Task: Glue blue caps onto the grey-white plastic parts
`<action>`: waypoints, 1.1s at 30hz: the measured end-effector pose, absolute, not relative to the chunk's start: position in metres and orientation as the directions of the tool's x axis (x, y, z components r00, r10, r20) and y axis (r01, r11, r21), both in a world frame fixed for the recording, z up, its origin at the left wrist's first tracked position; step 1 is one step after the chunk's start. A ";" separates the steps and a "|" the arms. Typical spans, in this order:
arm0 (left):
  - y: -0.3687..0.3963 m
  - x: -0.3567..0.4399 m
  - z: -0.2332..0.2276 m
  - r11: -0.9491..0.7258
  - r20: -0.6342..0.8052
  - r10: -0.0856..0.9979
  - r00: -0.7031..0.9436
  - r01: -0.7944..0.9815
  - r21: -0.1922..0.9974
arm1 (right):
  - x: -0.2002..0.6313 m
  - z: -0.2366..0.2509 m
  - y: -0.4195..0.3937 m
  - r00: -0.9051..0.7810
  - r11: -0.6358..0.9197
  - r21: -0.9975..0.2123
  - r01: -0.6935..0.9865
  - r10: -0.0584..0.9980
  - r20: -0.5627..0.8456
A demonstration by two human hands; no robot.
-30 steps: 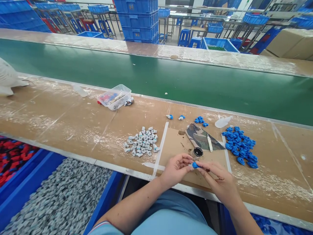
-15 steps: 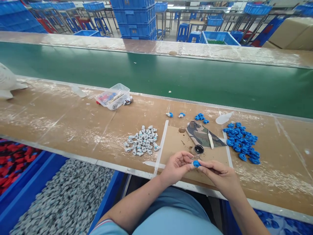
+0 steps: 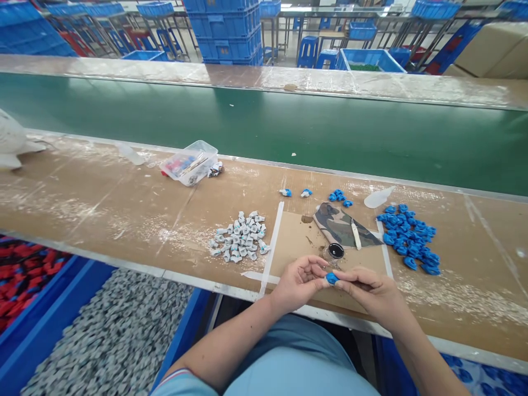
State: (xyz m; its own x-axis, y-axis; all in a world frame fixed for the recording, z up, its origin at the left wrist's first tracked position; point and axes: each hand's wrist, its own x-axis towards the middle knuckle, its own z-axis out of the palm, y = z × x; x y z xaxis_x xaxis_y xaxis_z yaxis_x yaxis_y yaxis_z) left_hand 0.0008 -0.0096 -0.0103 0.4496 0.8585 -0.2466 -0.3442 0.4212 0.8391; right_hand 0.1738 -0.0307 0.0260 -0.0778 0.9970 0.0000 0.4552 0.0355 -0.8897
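A small blue plastic part [image 3: 331, 278] is pinched between my left hand [image 3: 300, 281] and my right hand [image 3: 371, 291], fingertips of both closed on it. A bit of grey shows at its left end, by my left fingers. Just beyond the hands stands a small clear pot of dark liquid [image 3: 335, 251]. Behind it lies a folded camouflage cloth [image 3: 330, 217] with a white-handled tool [image 3: 356, 234] on top. Left of the hands is a pile of grey parts [image 3: 241, 237]; to the right, a pile of blue parts [image 3: 412, 236].
A clear plastic box [image 3: 192, 163] with brushes and coloured parts stands left. Blue-grey pieces [image 3: 285, 192] and several blue ones [image 3: 337, 196] lie beyond the cloth. The green conveyor belt [image 3: 264, 126] runs behind. Blue bins [image 3: 45, 324] with red and grey parts sit below the table's left edge.
Both hands stay in nearly the same place. The blue part has turned slightly between the fingertips, and the camera view has shifted a little.
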 end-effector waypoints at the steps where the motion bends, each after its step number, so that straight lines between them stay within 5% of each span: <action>1: -0.010 0.001 -0.011 0.422 -0.252 0.862 0.439 -0.349 0.837 | 0.173 0.022 -0.033 -0.049 0.026 -0.907 0.420 0.999 0.006; 9: -0.010 0.002 -0.013 0.350 -0.173 0.879 0.445 -0.354 0.867 | 0.175 0.004 -0.043 -0.010 0.149 -0.935 0.321 0.988 0.154; 19: -0.016 0.000 -0.020 0.062 0.028 0.921 0.388 -0.219 0.974 | 0.173 -0.003 -0.055 -0.065 0.390 -0.720 0.574 0.898 0.434; 26: -0.016 -0.008 -0.010 -0.257 0.210 0.880 0.426 0.054 0.965 | 0.182 0.005 -0.057 -0.205 0.504 -0.611 0.611 0.846 0.493; 33: -0.016 -0.009 -0.010 -0.414 0.303 0.789 0.535 0.099 0.905 | 0.186 0.014 -0.060 -0.320 0.572 -0.585 0.575 0.815 0.483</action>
State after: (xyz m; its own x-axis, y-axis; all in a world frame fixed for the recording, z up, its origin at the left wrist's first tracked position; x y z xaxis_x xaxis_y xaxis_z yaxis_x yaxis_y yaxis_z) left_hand -0.0092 -0.0158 -0.0104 0.5347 0.7889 0.3029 0.0986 -0.4143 0.9048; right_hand 0.1859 -0.0595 0.0141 -0.3195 0.8154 0.4828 0.5752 0.5718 -0.5850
